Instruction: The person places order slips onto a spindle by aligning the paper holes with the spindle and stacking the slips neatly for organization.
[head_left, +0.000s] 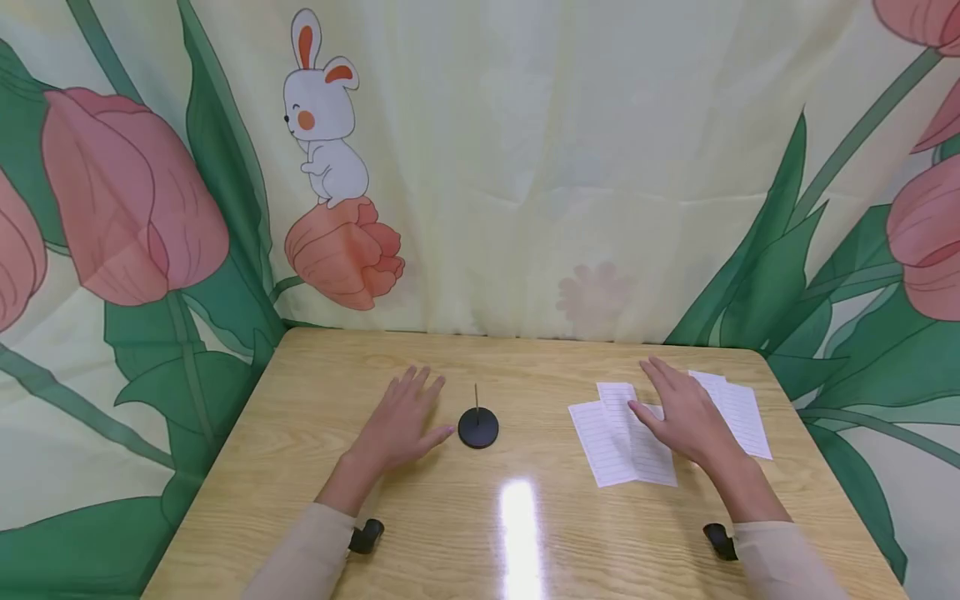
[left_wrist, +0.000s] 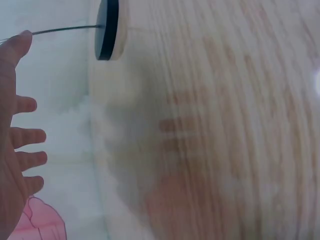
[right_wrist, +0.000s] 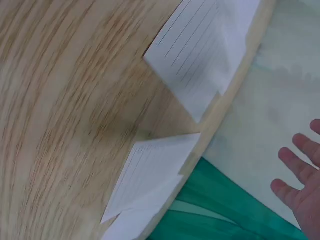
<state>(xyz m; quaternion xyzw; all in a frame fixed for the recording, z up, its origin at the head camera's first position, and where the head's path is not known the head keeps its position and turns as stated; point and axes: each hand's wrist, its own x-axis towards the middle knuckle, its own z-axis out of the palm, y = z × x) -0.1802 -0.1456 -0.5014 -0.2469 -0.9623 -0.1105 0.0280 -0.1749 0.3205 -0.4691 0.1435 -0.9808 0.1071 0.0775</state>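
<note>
2 flat hands: left hand point(head_left: 399, 421) beside spike stand point(head_left: 477, 427), right hand point(head_left: 686, 414) over lined slips point(head_left: 622, 442).

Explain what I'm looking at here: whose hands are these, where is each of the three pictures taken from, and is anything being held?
There is no machine: these are a person's two bare hands over a wooden table. The wide picture comes from a camera on the person's head, looking forward and down. The other two come from cameras strapped to each wrist, so they show the table close up and at an odd angle.

On the table stands a black round stand with a thin spike; the left wrist view shows it too. To the right lie several lined paper slips, also seen in the right wrist view.

The left hand is spread flat beside the stand, holding nothing. The right hand lies flat, fingers straight, over the slips; it grips none of them. Behind the table hangs a flowered cloth with a rabbit.
</note>
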